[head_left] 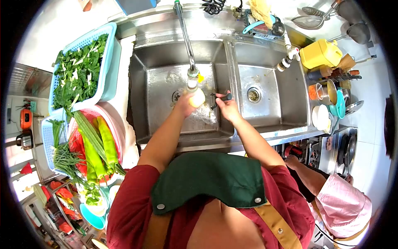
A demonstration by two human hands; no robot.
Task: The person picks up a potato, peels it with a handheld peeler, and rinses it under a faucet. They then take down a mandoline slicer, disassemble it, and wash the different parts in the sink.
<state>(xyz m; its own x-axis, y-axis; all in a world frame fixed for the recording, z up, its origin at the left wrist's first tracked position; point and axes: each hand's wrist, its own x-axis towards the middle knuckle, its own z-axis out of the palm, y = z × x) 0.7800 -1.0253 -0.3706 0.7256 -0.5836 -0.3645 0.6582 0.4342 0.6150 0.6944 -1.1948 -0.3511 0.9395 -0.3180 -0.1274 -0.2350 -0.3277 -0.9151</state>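
Observation:
Under the tap (190, 54), in the left sink basin (157, 95), my left hand (184, 107) is closed round a pale yellow, rounded vegetable that looks like a peeled potato (197, 98). Water runs from the spout onto it. My right hand (228, 108) grips a black-handled peeler (224, 97), its head pointing left toward the potato with a gap between them. Wet, shiny scraps (206, 115) lie on the basin floor below the hands. A drain (176, 96) shows partly behind my left hand.
To the left stand a blue basket (108, 45) of chopped greens and a pink basin (118, 120) of long green peppers and a ridged gourd. The right basin (257, 110) has its own drain. A yellow jug (321, 54) and utensils line the right. Another person (344, 199) works at lower right.

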